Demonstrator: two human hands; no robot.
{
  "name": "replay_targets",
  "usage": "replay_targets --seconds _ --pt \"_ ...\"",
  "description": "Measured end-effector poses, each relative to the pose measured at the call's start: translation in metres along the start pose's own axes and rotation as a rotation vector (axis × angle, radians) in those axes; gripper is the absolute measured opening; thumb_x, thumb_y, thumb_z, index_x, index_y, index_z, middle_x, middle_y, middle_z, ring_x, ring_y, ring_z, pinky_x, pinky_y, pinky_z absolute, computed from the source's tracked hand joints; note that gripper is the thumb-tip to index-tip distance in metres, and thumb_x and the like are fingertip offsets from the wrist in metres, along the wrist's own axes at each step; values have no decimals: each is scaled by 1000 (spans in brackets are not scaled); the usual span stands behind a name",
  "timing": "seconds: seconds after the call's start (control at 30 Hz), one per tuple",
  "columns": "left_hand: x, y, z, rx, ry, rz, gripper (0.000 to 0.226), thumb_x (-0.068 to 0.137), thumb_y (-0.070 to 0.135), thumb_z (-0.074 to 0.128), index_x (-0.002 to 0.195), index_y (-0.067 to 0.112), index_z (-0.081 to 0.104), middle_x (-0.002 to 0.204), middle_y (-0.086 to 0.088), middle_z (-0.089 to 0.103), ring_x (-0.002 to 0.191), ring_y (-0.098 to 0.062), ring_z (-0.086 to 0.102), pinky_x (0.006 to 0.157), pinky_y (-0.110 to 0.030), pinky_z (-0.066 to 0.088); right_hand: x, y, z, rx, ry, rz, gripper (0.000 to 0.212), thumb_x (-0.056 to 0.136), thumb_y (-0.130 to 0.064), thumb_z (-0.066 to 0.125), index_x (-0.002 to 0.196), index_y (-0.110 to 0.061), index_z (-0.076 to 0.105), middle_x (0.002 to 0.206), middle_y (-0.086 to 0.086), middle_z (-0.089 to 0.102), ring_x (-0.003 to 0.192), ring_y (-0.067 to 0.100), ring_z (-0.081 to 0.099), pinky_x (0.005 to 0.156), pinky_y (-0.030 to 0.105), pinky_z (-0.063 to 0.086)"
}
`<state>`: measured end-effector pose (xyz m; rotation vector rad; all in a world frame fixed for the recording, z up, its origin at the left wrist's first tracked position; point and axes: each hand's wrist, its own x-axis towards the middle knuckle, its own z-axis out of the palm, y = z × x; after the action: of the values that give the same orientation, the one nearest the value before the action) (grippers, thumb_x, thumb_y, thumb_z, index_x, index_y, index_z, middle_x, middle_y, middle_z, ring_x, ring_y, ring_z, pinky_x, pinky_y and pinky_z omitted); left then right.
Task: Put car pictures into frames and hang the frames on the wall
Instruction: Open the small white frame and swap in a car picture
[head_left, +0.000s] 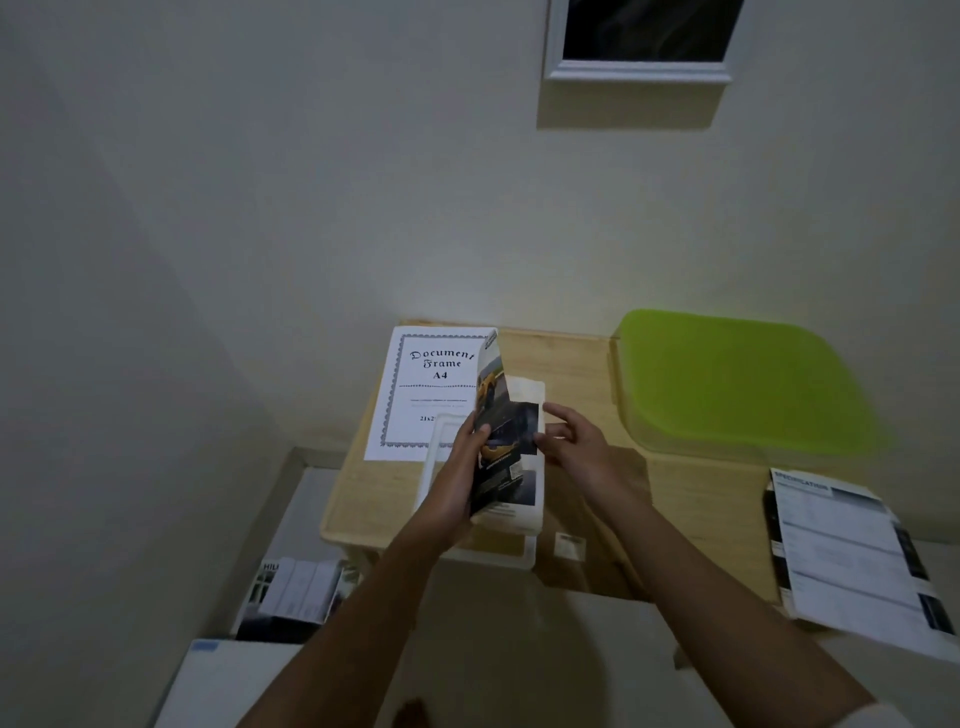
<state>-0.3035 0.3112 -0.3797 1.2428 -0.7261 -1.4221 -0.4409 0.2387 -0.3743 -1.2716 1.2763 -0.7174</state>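
left hand (462, 470) grips a folded car brochure (498, 447), held upright over the white frame (519, 561) that lies flat on the bench (571, 364), probably to size it against the opening. right hand (576, 447) is at the brochure's right flap; pinching or only touching, cannot tell (blurred). a4 insert sheet (431, 384) lies just behind the frame. one hung frame (639, 70) is on the wall.
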Motion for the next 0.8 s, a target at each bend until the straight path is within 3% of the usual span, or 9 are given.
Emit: replay_targets --seconds 0.1,0.2,0.33,0.4,0.47,0.53,0.63,0.8 --pt "-3 -2 -13 2 -29 -1 41 99 37 34 139 29 34 135 -5 52 118 -21 56 91 -35 53 3 3 7 -41 84 13 45 85 1 58 128 -10 50 87 5 59 77 17 59 62 25 48" --pt "-5 1 -32 35 -22 61 35 101 29 28 132 25 44 125 -1 60 111 -16 61 80 -31 55 7 7 10 -118 156 27 46 87 1 55 131 -11 49 100 6 59 88 18 56 68 28 45" --pt "6 -6 -62 91 52 -22 38 97 41 35 131 28 47 126 -3 60 110 -22 60 91 -43 51 8 19 16 -203 189 43 47 87 5 53 131 -10 48 89 -7 54 75 5 50 62 17 42" --pt "10 -14 -73 203 44 -54 39 96 34 41 133 22 42 127 -6 56 109 -21 59 91 -38 52 8 26 21 -245 195 47 47 87 6 53 131 -8 49 97 7 59 85 18 56 72 27 49" --pt "15 -24 -82 313 29 -49 37 95 19 46 132 18 40 123 -5 55 103 -13 58 79 -23 54 7 30 27 -302 195 43 44 87 6 53 129 -7 50 109 21 60 99 33 56 84 38 48" --pt "20 -34 -91 376 16 -37 32 93 6 48 123 17 44 116 -4 58 98 -9 58 70 -14 52 8 35 33 -332 183 53 41 88 6 52 127 -5 50 114 21 59 97 28 56 81 29 47" --pt "26 -45 -100 476 62 -52 32 91 1 50 118 19 47 109 -4 60 89 -3 58 65 -11 50 11 45 37 -351 148 89 42 91 3 49 132 -8 46 119 17 59 88 11 49 62 11 40" --pt "33 -55 -107 621 40 -46 30 86 1 55 113 12 55 106 -8 63 91 -11 62 72 -18 52 11 54 39 -455 138 88 40 93 -3 48 133 -7 45 124 14 59 92 10 50 53 -2 38"
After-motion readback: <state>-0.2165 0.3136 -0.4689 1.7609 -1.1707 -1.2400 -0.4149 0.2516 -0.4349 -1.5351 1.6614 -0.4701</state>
